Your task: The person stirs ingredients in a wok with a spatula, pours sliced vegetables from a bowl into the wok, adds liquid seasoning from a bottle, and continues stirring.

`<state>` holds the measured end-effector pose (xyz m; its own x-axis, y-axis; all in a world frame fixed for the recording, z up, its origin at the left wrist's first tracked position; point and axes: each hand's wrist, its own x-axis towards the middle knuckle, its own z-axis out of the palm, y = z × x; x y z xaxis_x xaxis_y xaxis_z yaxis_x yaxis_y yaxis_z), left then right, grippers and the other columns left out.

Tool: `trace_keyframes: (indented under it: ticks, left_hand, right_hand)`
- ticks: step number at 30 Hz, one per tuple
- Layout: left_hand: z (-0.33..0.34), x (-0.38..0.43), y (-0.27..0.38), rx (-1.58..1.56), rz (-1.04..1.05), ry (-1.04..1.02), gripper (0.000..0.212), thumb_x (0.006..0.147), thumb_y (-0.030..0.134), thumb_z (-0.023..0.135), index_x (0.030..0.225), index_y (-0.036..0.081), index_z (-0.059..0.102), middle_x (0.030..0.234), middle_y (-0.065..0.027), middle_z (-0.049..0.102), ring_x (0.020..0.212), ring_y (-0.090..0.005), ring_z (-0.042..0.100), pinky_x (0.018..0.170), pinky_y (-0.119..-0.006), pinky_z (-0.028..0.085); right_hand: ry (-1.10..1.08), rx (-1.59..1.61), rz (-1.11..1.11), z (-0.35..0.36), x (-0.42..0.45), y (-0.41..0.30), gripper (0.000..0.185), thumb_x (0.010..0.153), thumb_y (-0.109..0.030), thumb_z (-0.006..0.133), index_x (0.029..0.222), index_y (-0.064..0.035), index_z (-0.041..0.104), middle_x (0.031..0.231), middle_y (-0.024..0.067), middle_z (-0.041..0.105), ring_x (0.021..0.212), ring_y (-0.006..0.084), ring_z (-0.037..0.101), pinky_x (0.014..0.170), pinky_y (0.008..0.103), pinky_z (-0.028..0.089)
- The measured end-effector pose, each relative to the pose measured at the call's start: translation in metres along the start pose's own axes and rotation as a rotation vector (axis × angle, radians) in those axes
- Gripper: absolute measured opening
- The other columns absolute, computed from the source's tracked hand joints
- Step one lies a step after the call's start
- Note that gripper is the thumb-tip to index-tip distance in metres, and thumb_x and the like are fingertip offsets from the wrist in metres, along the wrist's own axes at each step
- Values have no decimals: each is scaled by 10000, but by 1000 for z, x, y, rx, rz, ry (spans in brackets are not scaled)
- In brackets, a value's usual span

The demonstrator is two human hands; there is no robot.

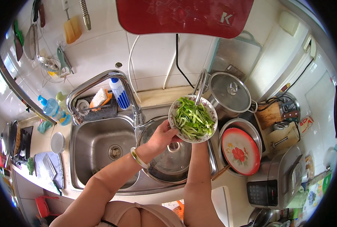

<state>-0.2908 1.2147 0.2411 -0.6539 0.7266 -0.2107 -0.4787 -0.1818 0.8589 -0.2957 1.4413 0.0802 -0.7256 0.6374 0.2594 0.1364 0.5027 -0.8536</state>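
Observation:
My left hand (164, 134) grips the rim of a patterned plate (172, 109), thumb over its near left edge. Cut green vegetable strips (194, 117) fill the plate. My right forearm reaches up to the plate's near edge; the right hand itself is hidden behind the plate. A slim curved metal spout (200, 85) ends over the vegetables. Below the plate, a pan with a glass lid (168, 164) sits over the right sink basin. The larger chrome faucet (106, 74) arches over the left basin (100, 142).
To the right stand a lidded steel pot (229, 90), a metal basin (256, 129) holding a red-rimmed enamel plate (239, 153), and a rice cooker (276, 181). A cleaver (49, 166) lies on a cutting board (39, 163) at left. A red water heater (185, 17) hangs above.

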Motion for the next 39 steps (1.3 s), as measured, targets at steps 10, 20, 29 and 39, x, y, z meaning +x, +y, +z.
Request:
trace_keyframes:
  ticks: [10, 20, 29, 39]
  left_hand:
    - [1, -12, 0, 98, -58, -83, 337, 847, 20, 470, 1181, -15, 442, 1031, -104, 590, 880, -190, 606, 735, -299, 529]
    - [-18, -60, 23, 106, -166, -138, 339, 841, 62, 502, 1170, -12, 465, 1023, -89, 598, 873, -151, 601, 694, -259, 523]
    - [-34, -41, 26, 9, 14, 77, 313, 851, 1, 439, 1160, -53, 446, 1070, -145, 577, 967, -248, 600, 810, -350, 538]
    - [-36, -14, 22, -66, 55, 235, 285, 832, -19, 448, 1114, -59, 458, 1077, -164, 566, 948, -265, 601, 785, -367, 555]
  right_hand:
    - [-10, 16, 4, 2, 1, 4, 448, 920, -315, 419, 1228, 8, 457, 1237, 191, 491, 1138, 299, 479, 949, 349, 389]
    - [-24, 17, -11, 7, 5, 14, 454, 927, -326, 410, 1232, 8, 456, 1223, 186, 505, 1117, 295, 498, 938, 348, 398]
    - [-157, 982, 340, 13, 24, 23, 354, 937, -301, 402, 1097, -16, 538, 931, 101, 580, 810, 282, 531, 733, 369, 423]
    - [230, 381, 115, 23, 21, 2, 502, 940, -397, 344, 1001, 13, 627, 782, 118, 624, 729, 252, 581, 705, 339, 449]
